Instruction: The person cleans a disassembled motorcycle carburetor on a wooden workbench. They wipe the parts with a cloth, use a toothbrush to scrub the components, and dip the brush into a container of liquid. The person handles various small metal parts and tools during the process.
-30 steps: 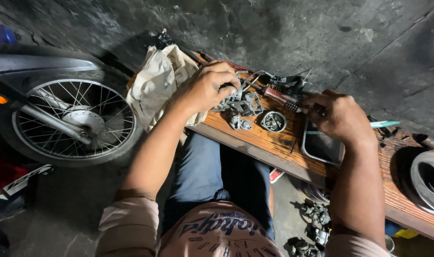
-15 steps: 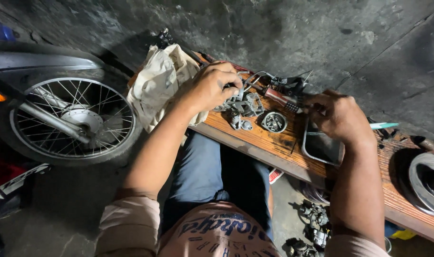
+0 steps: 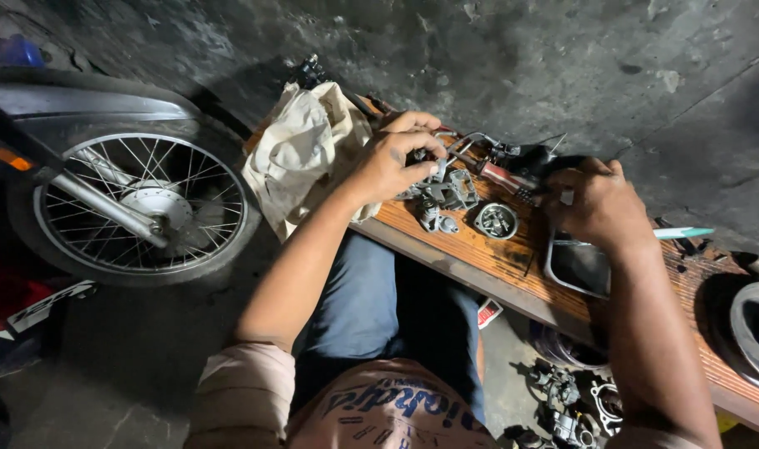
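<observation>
While the left hand sits over the pile of small metal engine parts near the left end of the wooden bench, it's hard to say which piece it has: the fingers are curled in and pinching something small and grey right above the pile, but the knuckles cover most of it. The right hand is even worse, knuckles toward the camera, fingers folded down onto something dark by the bench's far edge, so I can't tell if they're gripping or just resting there. Just below it lies a shallow metal tray, half under the wrist. A round cup-shaped part sits between the two hands, with a red-handled tool behind it. At the right end of the bench a big metal ring is cut off by the frame.

Compared with a second ago, barely anything has changed: the left hand has shifted a touch further over the pile and curled tighter, and the right hand hasn't moved.

Room-wise it's cramped. A cream cloth bag hangs over the left corner of the bench, a motorcycle wheel stands just beyond that, and more parts lie on the floor under the right side. The near edge strip of the bench between the hands is the only bare wood.
</observation>
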